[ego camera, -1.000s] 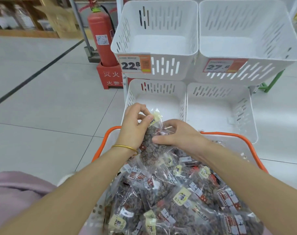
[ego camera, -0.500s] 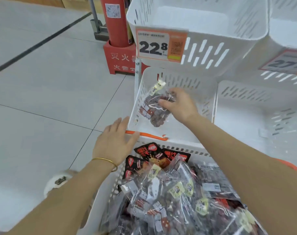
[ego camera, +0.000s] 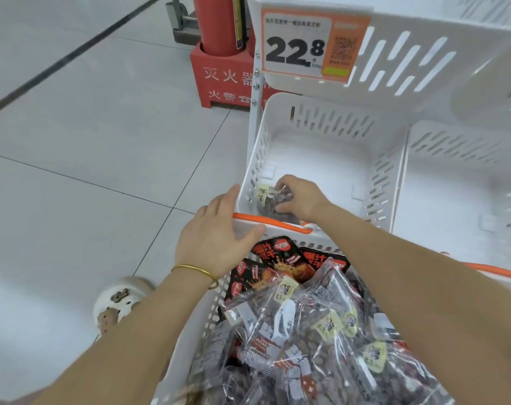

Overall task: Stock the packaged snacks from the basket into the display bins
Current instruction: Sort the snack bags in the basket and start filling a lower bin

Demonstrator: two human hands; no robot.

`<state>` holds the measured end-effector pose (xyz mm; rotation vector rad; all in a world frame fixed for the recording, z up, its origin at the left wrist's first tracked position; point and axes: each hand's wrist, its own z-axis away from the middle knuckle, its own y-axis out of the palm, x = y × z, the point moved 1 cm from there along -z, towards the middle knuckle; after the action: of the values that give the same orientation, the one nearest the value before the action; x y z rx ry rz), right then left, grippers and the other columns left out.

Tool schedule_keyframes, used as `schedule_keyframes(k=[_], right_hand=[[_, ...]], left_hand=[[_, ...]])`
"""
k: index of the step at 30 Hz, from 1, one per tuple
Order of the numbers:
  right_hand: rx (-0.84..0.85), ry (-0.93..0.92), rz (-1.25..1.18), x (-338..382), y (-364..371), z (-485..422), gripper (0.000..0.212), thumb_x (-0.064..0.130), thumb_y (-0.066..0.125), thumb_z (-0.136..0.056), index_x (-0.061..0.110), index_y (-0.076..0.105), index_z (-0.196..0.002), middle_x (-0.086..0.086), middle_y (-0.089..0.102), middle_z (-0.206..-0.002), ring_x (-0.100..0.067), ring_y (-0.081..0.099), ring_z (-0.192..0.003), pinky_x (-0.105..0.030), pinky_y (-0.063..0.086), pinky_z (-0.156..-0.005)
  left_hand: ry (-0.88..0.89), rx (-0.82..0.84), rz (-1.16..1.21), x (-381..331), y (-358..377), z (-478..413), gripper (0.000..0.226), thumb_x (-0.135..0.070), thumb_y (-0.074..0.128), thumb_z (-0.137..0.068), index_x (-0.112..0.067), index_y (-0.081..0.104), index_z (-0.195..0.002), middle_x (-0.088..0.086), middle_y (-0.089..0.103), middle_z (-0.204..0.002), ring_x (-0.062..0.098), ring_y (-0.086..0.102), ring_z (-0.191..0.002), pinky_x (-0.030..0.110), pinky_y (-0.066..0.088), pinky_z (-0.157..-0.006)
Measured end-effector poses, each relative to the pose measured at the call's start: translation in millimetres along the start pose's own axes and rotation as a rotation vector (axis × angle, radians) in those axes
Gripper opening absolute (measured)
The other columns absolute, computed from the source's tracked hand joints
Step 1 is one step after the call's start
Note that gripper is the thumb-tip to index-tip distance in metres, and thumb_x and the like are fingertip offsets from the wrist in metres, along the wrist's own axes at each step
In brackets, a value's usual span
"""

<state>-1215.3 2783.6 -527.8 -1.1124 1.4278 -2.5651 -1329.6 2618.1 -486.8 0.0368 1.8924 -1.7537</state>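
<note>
The fingers (ego camera: 286, 182) of the right hand (ego camera: 301, 198) are curled round a clear snack pack (ego camera: 266, 196), holding it low in the near left corner of the lower left bin (ego camera: 257, 153). The left hand (ego camera: 216, 238) lies flat with straight fingers on the basket (ego camera: 277, 223) rim and grips nothing. I'd judge this the first pack in: that bin shows nothing else, the next bin (ego camera: 453, 159) looks bare, and the basket is heaped, so nearly all the stocking remains.
</note>
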Motion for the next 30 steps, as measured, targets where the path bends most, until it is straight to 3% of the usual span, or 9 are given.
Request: schedule_keyframes(k=[4, 8, 12, 16, 20, 22, 25, 28, 30], right_hand=[[0.233, 0.026, 0.018, 9, 2, 6, 0.054, 0.034, 0.062, -0.089, 0.014, 0.041, -0.134, -0.008, 0.045, -0.137, -0.023, 0.046, -0.12, -0.026, 0.037, -0.092], [0.396, 0.106, -0.083, 9, -6, 17, 0.049, 0.042, 0.033, -0.101, 0.022, 0.031, -0.146, 0.0, 0.029, -0.153, -0.021, 0.031, -0.137, -0.044, 0.026, -0.113], [0.349, 0.074, -0.076, 17, -18, 37, 0.051, 0.038, 0.021, -0.104, 0.017, 0.021, -0.15, 0.001, 0.019, -0.157, -0.02, 0.021, -0.143, -0.033, 0.018, -0.113], [0.044, -0.006, -0.153, 18, -47, 70, 0.041, 0.027, 0.034, -0.103, 0.015, 0.04, -0.142, 0.001, 0.037, -0.149, -0.015, 0.033, -0.136, -0.02, 0.023, -0.105], [-0.341, -0.102, -0.325, 10, -66, 147, 0.018, 0.009, 0.053, -0.093, 0.017, 0.064, -0.105, 0.006, 0.064, -0.102, -0.011, 0.06, -0.096, -0.023, 0.047, -0.083], [-0.253, -0.061, -0.251, 6, -54, 185, 0.012, 0.013, 0.056, -0.092, 0.023, 0.062, -0.095, 0.012, 0.062, -0.089, -0.004, 0.06, -0.083, -0.019, 0.048, -0.074], [-0.058, 0.022, -0.127, -5, -22, 214, 0.001, 0.029, 0.06, -0.09, 0.028, 0.06, -0.091, 0.015, 0.061, -0.088, -0.005, 0.058, -0.084, -0.019, 0.049, -0.076], [0.027, 0.029, 0.007, -4, -4, 224, 0.033, 0.042, 0.065, -0.084, 0.019, 0.063, -0.108, 0.002, 0.062, -0.11, -0.017, 0.056, -0.103, -0.035, 0.047, -0.091], [0.026, 0.029, 0.159, -3, 3, 230, 0.054, 0.048, 0.067, -0.081, 0.018, 0.055, -0.125, -0.003, 0.054, -0.127, -0.023, 0.046, -0.121, -0.039, 0.041, -0.1]], left_hand=[[0.01, -0.014, -0.01, 0, 0, 0, 0.078, -0.063, 0.044, -0.085, -0.033, 0.009, -0.148, -0.008, 0.028, -0.15, 0.017, 0.034, -0.132, 0.033, 0.038, -0.097], [0.011, -0.014, -0.017, 0, 1, 0, 0.078, -0.062, 0.045, -0.084, -0.031, 0.011, -0.148, -0.008, 0.03, -0.15, 0.017, 0.035, -0.131, 0.033, 0.039, -0.096], [0.015, 0.001, -0.042, 0, 1, 0, 0.078, -0.062, 0.045, -0.084, -0.031, 0.012, -0.148, -0.006, 0.031, -0.15, 0.019, 0.036, -0.131, 0.035, 0.039, -0.097], [0.016, 0.011, -0.031, -1, 0, 0, 0.076, -0.058, 0.048, -0.086, -0.03, 0.015, -0.148, -0.004, 0.032, -0.149, 0.019, 0.035, -0.132, 0.036, 0.038, -0.098], [0.028, 0.017, 0.023, 1, -3, 2, 0.075, -0.059, 0.047, -0.085, -0.026, 0.021, -0.147, 0.0, 0.032, -0.15, 0.023, 0.03, -0.135, 0.041, 0.032, -0.105], [0.084, -0.033, -0.001, 0, -6, 8, 0.082, -0.064, 0.036, -0.076, -0.022, 0.028, -0.145, 0.002, 0.031, -0.15, 0.025, 0.027, -0.135, 0.043, 0.026, -0.108], [0.229, -0.13, -0.076, -12, -8, 28, 0.073, -0.057, 0.033, -0.076, -0.019, 0.042, -0.138, 0.001, 0.038, -0.145, 0.024, 0.03, -0.129, 0.045, 0.027, -0.104], [0.367, -0.039, -0.075, -36, -3, 54, 0.057, -0.049, 0.036, -0.085, -0.021, 0.047, -0.134, -0.002, 0.048, -0.137, 0.021, 0.037, -0.124, 0.039, 0.03, -0.103], [0.325, 0.093, -0.061, -46, 6, 68, 0.05, -0.042, 0.042, -0.093, -0.024, 0.04, -0.139, -0.004, 0.049, -0.135, 0.021, 0.035, -0.125, 0.036, 0.029, -0.102]])
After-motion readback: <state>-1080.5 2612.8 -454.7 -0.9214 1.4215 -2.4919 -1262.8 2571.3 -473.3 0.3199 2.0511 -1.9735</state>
